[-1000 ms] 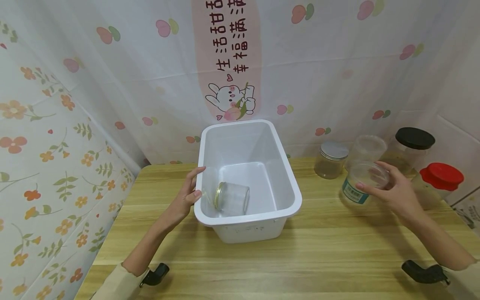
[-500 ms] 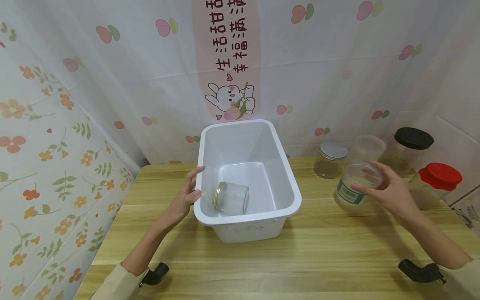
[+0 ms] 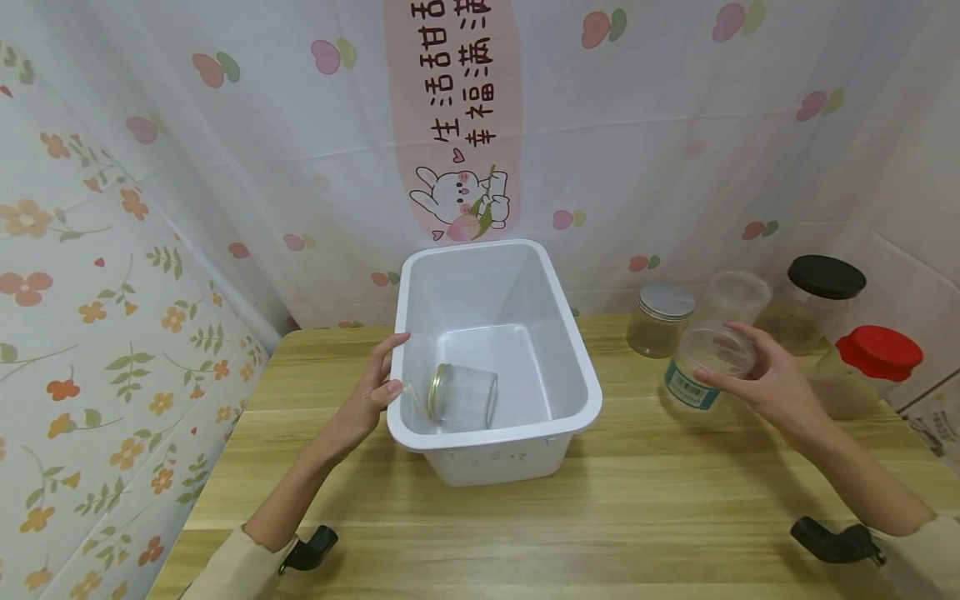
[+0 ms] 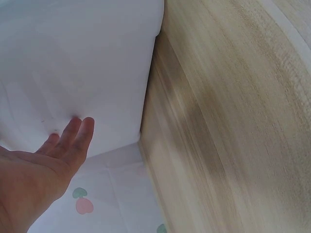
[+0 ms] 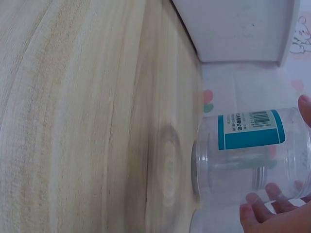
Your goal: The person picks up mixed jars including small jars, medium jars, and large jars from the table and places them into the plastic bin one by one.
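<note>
My left hand (image 3: 371,392) holds the left rim of a white plastic tub (image 3: 501,467), thumb and index fingertip at the rim. In the left wrist view, other fingers (image 4: 73,141) lie against the tub's outer wall. A clear jar with a gold lid (image 3: 467,398) lies on its side in the tub. My right hand (image 3: 772,379) grips a clear plastic jar with a teal label (image 3: 693,383) near its top, thumb on one side and fingers on the other. In the right wrist view, this labelled jar (image 5: 250,145) hangs just above the wooden table, its base casting a shadow there.
Behind the labelled jar stand a silver-lidded jar (image 3: 660,321) and a translucent jar (image 3: 735,296). Further right are a black-lidded jar (image 3: 813,300) and a red-lidded jar (image 3: 877,358). A patterned curtain (image 3: 637,167) hangs along the wooden table's (image 3: 637,517) back edge.
My right hand has carried the labelled jar a little to the left, toward the tub. The left hand, the tub and the gold-lidded jar have stayed in place.
</note>
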### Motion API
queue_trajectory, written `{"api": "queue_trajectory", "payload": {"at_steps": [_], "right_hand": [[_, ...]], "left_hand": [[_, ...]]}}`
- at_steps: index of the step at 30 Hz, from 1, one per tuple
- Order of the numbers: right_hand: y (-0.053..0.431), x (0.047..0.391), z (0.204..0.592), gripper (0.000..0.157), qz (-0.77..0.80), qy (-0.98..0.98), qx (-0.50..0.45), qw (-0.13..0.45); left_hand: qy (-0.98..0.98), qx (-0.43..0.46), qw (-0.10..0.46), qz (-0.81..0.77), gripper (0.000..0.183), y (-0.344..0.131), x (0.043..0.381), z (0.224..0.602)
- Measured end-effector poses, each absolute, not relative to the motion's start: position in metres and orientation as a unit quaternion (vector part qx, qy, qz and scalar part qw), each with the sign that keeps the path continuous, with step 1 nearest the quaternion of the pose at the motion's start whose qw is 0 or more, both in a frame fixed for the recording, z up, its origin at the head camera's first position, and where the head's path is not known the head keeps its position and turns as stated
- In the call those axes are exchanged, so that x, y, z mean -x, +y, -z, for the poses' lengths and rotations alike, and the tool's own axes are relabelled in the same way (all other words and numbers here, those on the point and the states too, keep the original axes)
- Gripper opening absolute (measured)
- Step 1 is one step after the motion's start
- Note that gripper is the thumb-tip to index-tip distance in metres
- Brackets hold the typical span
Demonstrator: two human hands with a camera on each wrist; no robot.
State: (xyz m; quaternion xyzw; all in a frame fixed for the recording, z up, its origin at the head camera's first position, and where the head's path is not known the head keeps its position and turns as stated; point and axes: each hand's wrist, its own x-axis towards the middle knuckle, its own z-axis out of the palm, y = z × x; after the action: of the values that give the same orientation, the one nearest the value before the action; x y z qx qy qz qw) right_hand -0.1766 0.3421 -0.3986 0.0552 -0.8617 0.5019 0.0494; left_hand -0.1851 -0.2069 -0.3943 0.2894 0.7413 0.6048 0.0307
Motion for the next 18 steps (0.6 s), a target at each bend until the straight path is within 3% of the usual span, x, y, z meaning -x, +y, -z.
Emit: {"api": "queue_trajectory", "payload": {"at_steps": [18], "right_hand": [[0.330,0.182,0.390,0.086,-0.484,-0.871,-0.068,0.042]], "left_hand": [[0.745,-0.286,0.034,-0.602,0.063,-0.208,0.186,0.394]]}}
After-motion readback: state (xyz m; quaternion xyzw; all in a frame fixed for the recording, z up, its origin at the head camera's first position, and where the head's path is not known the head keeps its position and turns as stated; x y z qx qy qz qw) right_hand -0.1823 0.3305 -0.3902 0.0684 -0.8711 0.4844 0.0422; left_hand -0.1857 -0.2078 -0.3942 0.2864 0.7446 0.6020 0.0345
